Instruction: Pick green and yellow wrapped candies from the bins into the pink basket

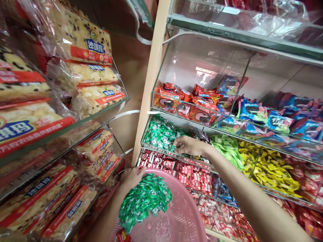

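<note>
A pink plastic basket [196,218] with a perforated wall hangs low in the middle, and my left hand [131,178] is closed round its left rim. Inside the basket lies a heap of green-wrapped candies [146,198], with a few red packets [125,240] near the bottom edge. My right hand [186,145] reaches into a shelf bin at the right part of a pile of green candies [162,133]. Its fingers are bent and touch the candies; whether one is between the fingertips is too small to tell.
Glass shelves hold packaged pastries [92,41] on the left. A wooden post [150,77] stands between the shelf units. Right bins hold red packets [200,110], blue packets [252,110], yellow candies [272,170] and light green candies [226,149]. Glass bin fronts border my right hand.
</note>
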The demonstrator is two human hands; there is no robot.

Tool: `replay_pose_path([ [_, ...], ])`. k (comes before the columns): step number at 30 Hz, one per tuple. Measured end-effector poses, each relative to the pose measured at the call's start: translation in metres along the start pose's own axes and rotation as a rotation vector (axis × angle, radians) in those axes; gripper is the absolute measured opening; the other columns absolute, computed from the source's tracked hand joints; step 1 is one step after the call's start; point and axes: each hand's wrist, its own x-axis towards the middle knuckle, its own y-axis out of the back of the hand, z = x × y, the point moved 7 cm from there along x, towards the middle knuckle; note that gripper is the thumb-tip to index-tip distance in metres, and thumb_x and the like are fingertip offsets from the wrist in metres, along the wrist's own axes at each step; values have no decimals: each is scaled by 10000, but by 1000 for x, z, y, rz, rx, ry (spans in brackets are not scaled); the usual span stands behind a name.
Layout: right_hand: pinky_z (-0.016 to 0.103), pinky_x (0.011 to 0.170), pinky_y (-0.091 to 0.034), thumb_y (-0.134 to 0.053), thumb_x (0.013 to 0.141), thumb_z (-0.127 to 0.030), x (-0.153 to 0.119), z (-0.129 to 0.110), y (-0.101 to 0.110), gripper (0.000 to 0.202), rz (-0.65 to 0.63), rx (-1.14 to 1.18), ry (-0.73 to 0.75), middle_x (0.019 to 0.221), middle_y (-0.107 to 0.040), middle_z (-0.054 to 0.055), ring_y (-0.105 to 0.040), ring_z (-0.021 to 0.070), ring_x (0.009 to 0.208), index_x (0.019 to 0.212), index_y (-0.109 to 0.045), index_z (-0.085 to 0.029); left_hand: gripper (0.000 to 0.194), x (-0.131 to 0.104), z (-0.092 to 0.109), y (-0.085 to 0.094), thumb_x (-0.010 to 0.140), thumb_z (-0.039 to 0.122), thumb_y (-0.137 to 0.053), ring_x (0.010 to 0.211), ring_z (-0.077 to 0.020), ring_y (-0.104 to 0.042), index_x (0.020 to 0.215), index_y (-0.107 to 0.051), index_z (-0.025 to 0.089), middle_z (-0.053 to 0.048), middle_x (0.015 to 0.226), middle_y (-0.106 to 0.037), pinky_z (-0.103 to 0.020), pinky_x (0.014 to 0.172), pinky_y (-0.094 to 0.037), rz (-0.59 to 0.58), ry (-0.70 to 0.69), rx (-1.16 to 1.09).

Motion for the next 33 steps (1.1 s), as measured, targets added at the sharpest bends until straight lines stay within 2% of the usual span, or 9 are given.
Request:
replay_pose_path([
  [3, 239, 577, -377, -578, 665, -340, -7, -5, 9, 250, 68, 14, 25, 655, -536, -3, -469, 118, 614, 786, -552, -123, 740, -1, 0, 0, 747, 701, -96, 941, -282, -579, 977, -628, 241, -109, 1008, -640, -357, 752, -422, -7, 1, -6],
  [7, 264, 646, -399, -555, 720, -372, -35, -26, 34, 278, 264, -21, 95, 800, -588, 30, -505, 143, 708, 874, -568, -141, 740, 0, 0, 0, 751, 697, -94, 933, -293, -581, 974, -631, 239, -109, 1001, -643, -367, 745, -424, 1, -4, -9],
  [10, 284, 699, -412, -522, 771, -377, -64, -49, 31, 259, 345, -5, 160, 886, -597, 36, -521, 153, 768, 929, -568, -177, 724, 0, 0, 0, 756, 692, -108, 931, -291, -583, 981, -631, 244, -103, 994, -646, -358, 740, -428, 8, 0, -7],
  [12, 294, 737, -420, -498, 800, -368, -77, -61, 6, 243, 307, 58, 216, 935, -597, 37, -529, 155, 814, 958, -571, -198, 716, 0, 0, 0, 761, 687, -116, 932, -282, -585, 984, -632, 243, -100, 998, -646, -343, 741, -428, 10, 4, -4],
  [15, 299, 757, -428, -503, 808, -318, -81, -63, -55, 224, 182, 133, 287, 958, -595, 27, -533, 146, 844, 996, -576, -222, 718, -1, 1, 1, 770, 676, -109, 925, -275, -589, 965, -640, 233, -106, 983, -650, -333, 743, -426, 17, 1, 10],
  [19, 311, 750, -438, -562, 746, -234, -67, -30, -145, 255, 23, 110, 261, 933, -601, 34, -536, 162, 861, 998, -585, -200, 736, -2, 1, 0, 769, 676, -84, 910, -280, -593, 960, -642, 237, -111, 962, -655, -343, 730, -426, 17, -18, 10],
  [22, 306, 725, -442, -587, 712, -211, -57, -4, -188, 245, -26, 14, 255, 887, -604, 34, -542, 168, 822, 956, -588, -186, 744, -2, 2, -1, 768, 679, -75, 907, -278, -593, 957, -643, 238, -110, 952, -657, -347, 731, -426, 15, -36, 4],
  [29, 332, 734, -425, -475, 801, -165, -53, 6, -227, 151, 2, -533, 409, 849, -603, 4, -547, 192, 842, 885, -550, -264, 765, 0, 3, -5, 757, 687, -55, 898, -299, -593, 944, -645, 239, -109, 936, -660, -377, 741, -422, 21, -26, 22],
  [33, 318, 732, -405, -450, 832, -184, -56, -1, -234, 139, 6, -621, 517, 838, -594, 7, -556, 184, 831, 864, -560, -263, 761, 1, 2, -7, 754, 692, -65, 907, -295, -588, 970, -637, 239, -101, 968, -652, -364, 736, -423, 20, -14, 8],
])
